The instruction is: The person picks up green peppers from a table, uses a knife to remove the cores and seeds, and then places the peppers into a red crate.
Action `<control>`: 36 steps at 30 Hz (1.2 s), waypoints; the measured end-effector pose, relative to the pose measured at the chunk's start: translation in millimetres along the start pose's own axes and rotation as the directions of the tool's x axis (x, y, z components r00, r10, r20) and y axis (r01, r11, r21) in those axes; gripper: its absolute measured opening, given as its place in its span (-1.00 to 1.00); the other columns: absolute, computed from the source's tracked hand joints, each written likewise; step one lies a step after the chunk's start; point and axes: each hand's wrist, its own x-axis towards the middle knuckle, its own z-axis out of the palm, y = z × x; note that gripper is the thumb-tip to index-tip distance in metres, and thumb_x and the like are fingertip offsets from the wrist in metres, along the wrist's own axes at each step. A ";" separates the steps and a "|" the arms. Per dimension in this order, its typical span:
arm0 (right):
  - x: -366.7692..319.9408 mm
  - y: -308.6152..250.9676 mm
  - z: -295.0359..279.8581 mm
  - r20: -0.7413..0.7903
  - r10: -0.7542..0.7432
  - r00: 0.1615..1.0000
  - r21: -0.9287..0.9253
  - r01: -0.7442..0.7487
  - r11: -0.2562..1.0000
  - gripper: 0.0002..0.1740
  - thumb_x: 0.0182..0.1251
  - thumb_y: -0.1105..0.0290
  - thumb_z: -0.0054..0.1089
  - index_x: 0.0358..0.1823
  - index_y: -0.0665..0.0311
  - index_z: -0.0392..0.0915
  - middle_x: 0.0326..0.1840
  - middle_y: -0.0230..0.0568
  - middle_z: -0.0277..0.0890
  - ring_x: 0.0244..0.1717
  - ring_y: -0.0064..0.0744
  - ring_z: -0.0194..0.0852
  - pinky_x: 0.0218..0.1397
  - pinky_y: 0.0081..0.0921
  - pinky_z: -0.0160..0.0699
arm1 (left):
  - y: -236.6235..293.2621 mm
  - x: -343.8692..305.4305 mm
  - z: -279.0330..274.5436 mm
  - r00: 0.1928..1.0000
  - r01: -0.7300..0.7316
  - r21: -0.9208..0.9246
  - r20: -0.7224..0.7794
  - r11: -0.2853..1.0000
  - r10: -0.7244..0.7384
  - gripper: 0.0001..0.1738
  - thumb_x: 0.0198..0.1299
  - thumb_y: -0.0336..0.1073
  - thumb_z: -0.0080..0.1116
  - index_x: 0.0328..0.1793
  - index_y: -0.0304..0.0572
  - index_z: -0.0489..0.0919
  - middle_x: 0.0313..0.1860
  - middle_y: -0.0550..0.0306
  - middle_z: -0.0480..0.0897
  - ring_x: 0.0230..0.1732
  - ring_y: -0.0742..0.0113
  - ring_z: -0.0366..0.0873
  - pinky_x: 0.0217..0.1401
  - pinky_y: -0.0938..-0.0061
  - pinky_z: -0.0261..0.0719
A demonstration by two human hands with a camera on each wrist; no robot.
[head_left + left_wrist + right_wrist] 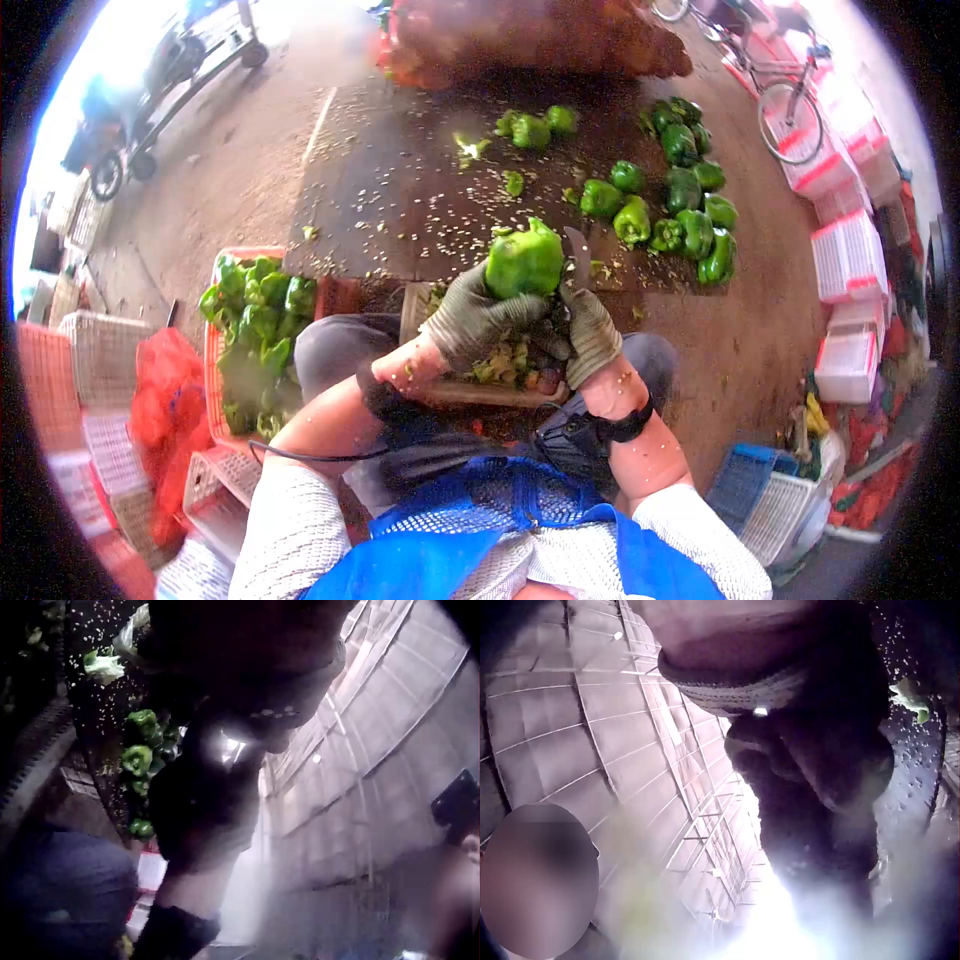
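In the head view the gloved left hand (478,318) grips a green pepper (526,262) from below, above a crate (480,393) of pepper scraps. Close to its right, the gloved right hand (592,335) holds a knife whose blade (578,255) points up and away beside the pepper. Its handle is hidden in the fingers. Both hands are dark in the wrist views: the left hand (247,682) at the top of the left wrist view, the right hand (817,750) in the right wrist view. The held pepper cannot be made out there.
Several whole peppers (685,190) lie on the dark board (400,200) at the right, others at its far side, among scattered seeds. An orange crate (214,350) of cut green peppers stands at the left. Stacked boxes (848,262) and a bicycle (790,110) are at the right.
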 end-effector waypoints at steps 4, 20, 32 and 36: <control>-14.4 -3.2 18.9 0.275 -0.276 0.921 -0.808 0.377 0.452 -0.21 0.32 0.14 0.21 0.46 0.27 0.06 -0.25 -0.21 0.61 -0.42 -0.31 0.55 -0.33 -0.37 0.65 | 20.5 -47.7 -24.9 0.918 -0.291 -0.033 -0.290 0.956 0.270 -0.51 0.25 -0.32 0.30 0.29 -0.21 0.46 0.03 0.29 0.62 -0.03 0.52 0.54 0.08 0.54 0.53; -11.6 34.8 -8.7 -0.261 0.047 0.964 -0.435 -0.160 0.886 -0.53 0.36 0.04 0.15 0.17 0.15 0.51 -0.23 -0.33 0.60 -0.78 -0.62 0.13 -0.75 -0.53 0.22 | -86.4 -336.8 -280.2 0.474 0.588 0.750 -0.624 0.305 0.621 -0.41 0.27 -0.19 0.24 0.40 -0.18 0.41 0.32 -0.15 0.47 0.34 0.10 0.42 0.43 0.33 0.32; 3.2 38.5 38.0 -0.016 -0.203 0.979 -0.504 0.167 0.847 -0.19 0.37 0.38 0.11 0.56 -0.01 -0.10 0.00 -0.12 0.55 -0.34 -0.41 0.61 -0.53 -0.61 0.57 | -47.3 -259.3 -265.7 0.523 0.846 0.515 -0.852 0.138 -0.026 -0.14 0.27 0.18 0.11 0.53 -0.22 0.22 0.37 -0.29 0.41 0.41 -0.04 0.35 0.41 0.25 0.32; 13.4 42.5 -21.1 -0.056 -0.152 0.987 -0.665 0.077 0.743 -0.07 0.31 0.49 0.17 0.59 -0.09 -0.18 0.00 -0.10 0.56 -0.18 -0.34 0.66 -0.44 -0.55 0.64 | 20.3 -236.9 -275.3 0.593 0.726 0.643 -0.765 0.245 0.251 -0.47 0.29 -0.20 0.25 0.35 -0.20 0.46 0.12 0.03 0.65 0.04 0.32 0.59 0.09 0.46 0.57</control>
